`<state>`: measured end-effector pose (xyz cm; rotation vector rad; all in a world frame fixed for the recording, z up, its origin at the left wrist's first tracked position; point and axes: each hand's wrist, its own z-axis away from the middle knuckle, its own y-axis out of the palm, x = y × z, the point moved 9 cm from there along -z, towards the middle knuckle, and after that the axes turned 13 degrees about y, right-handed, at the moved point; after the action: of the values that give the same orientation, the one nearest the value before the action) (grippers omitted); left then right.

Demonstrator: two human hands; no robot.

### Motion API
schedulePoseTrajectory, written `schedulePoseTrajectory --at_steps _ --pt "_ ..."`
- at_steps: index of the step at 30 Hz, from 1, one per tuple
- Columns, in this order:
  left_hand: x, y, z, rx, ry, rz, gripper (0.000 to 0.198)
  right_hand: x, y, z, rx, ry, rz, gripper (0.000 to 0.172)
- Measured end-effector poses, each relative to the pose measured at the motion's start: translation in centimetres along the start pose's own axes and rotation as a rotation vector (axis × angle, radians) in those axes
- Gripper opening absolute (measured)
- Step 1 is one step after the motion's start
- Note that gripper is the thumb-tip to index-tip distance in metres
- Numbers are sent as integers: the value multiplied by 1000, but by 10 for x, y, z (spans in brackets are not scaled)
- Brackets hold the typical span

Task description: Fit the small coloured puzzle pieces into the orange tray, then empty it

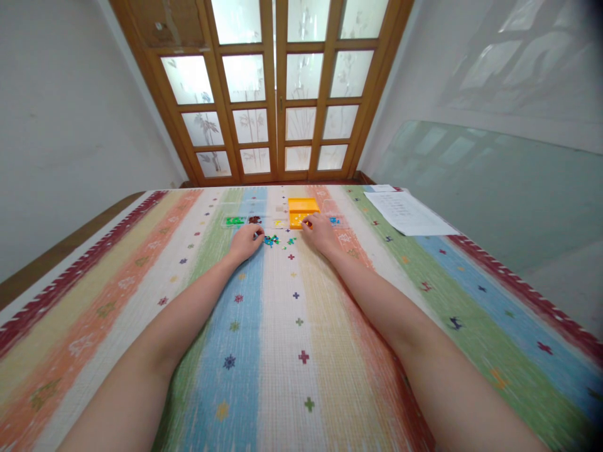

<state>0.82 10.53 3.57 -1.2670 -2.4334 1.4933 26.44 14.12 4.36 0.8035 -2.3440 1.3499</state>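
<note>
My left hand rests on the cloth with thumb and fingers curled together, beside a small pile of blue and green bead-like pieces. Anything pinched there is too small to make out. At the front right corner of an open orange box, my right hand has its fingertips pressed together, and whatever they hold cannot be seen. Small pale pieces lie in the box. A few loose green and blue pieces sit on the cloth between my hands.
Clear plastic trays flank the box, with green pieces, dark brown pieces, yellow pieces and blue pieces. Printed paper lies at the back right of the striped tablecloth. Behind the table stand wood-framed glass doors.
</note>
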Motion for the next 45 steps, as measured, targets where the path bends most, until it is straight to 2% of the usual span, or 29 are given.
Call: schedulePoseTrajectory --at_steps 5,10,12,14,18,21,25,32,37,41,45 --pt "20 -2 2 25 -18 -47 10 -23 -5 -8 -77 101 49 17" --pt "29 0 3 57 -22 -57 13 -33 -7 -14 -77 162 2 24" --pt "33 1 4 82 -27 -40 18 -24 -5 -13 -32 111 -16 24" --pt "36 3 5 121 -23 -1 26 -6 3 -7 56 -6 -20 22" --pt "38 3 7 180 0 84 33 38 20 17 239 -275 -27 16" --pt "34 -1 8 216 32 183 35 61 29 33 334 -398 -25 14" --pt "30 -6 10 262 29 333 36 75 32 45 402 -481 13 11" --pt "31 -3 10 280 80 311 20 81 32 49 442 -499 -20 8" --pt "33 -2 11 245 29 250 22 72 29 41 350 -398 -108 8" --pt "33 -1 11 213 27 221 26 38 24 19 253 -117 -219 9" --pt "35 -3 9 166 31 180 26 1 9 1 95 165 -444 12"
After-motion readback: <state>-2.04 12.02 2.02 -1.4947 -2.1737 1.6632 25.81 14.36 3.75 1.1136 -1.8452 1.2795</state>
